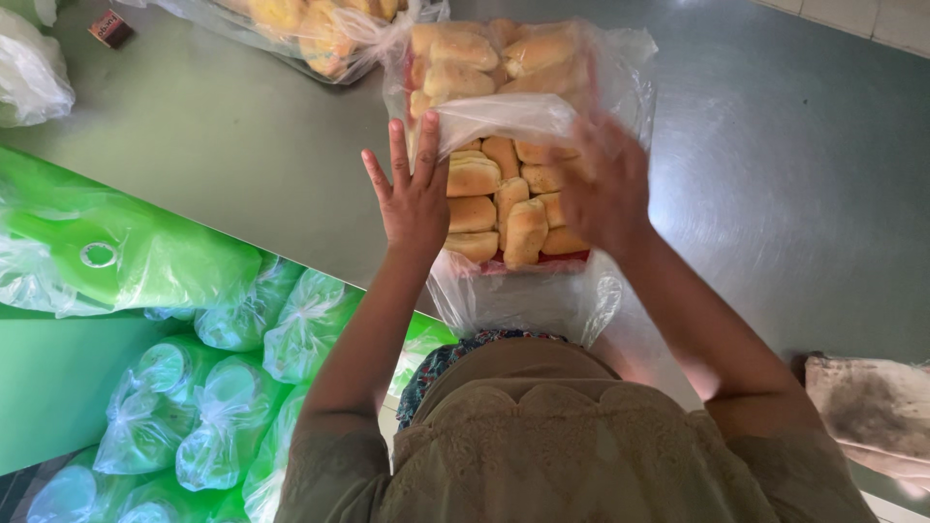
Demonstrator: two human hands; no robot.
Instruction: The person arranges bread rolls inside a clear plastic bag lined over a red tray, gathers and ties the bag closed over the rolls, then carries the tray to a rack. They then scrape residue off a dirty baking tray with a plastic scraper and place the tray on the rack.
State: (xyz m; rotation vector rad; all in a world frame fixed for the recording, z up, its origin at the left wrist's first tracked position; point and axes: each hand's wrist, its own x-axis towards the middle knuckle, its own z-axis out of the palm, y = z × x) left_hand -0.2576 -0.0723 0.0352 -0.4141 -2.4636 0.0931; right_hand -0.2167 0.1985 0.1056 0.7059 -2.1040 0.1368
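Observation:
A clear plastic bag [542, 291] holds a tray of golden bread rolls [504, 189] on the steel table [775, 165]. My left hand [415, 189] lies flat against the left side of the pack, fingers spread and pointing away from me. My right hand [605, 189] presses on the right side of the rolls, partly under a fold of the clear plastic. Whether its fingers pinch the plastic is blurred. The open end of the bag hangs toward my body.
A second bag of rolls [310, 29] lies at the far edge. A small brown box [110, 27] and a white bag [29, 73] sit far left. Green plastic-wrapped bundles [223, 387] fill the lower left. A dirty cloth [872, 407] rests at right.

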